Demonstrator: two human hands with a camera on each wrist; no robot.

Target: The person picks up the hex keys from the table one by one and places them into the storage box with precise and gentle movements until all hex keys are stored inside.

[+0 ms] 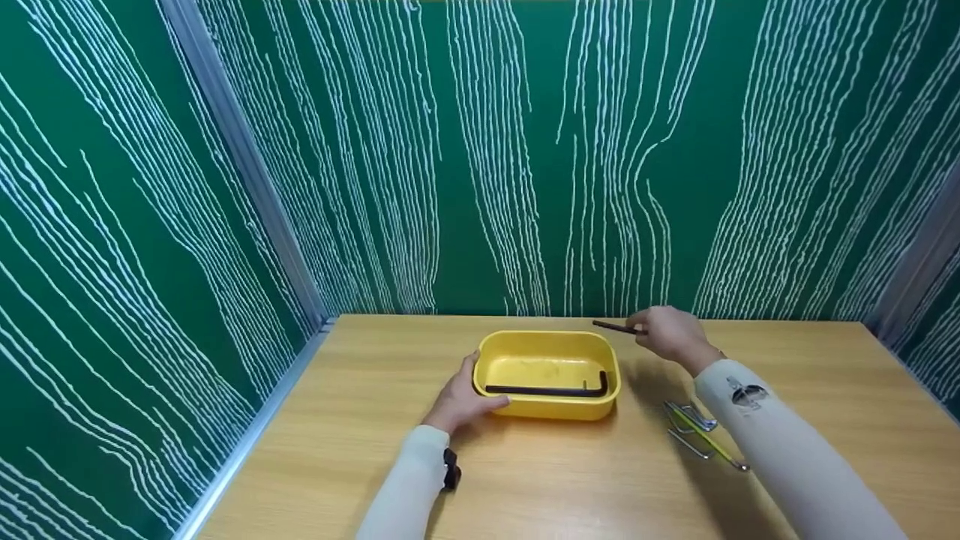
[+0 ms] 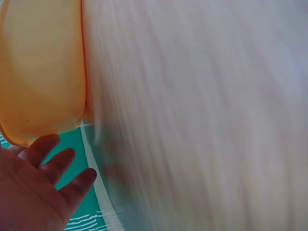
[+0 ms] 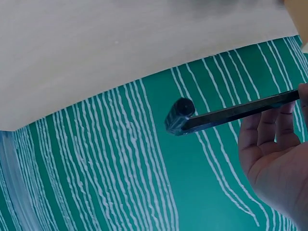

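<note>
A yellow plastic bin (image 1: 551,409) stands on the table, and my left hand (image 1: 457,399) grips its left end, thumb along the front wall. In the left wrist view, fingers (image 2: 76,185) of that hand spread near the bin's end (image 2: 43,72). Inside the bin a large black hex key (image 1: 536,391) lies along the front side, its short bent end at the right. Behind and right of the bin, my right hand (image 1: 670,334) holds another black hex key (image 3: 240,110) above the table. Its bent end shows in the right wrist view; the fingers hide the other end.
Several silver hex keys (image 1: 688,444) and a yellow-green one (image 1: 709,435) lie right of the bin, beside the right forearm. The wooden table (image 1: 360,450) meets a green wall with white wavy lines (image 1: 480,187) at its back edge.
</note>
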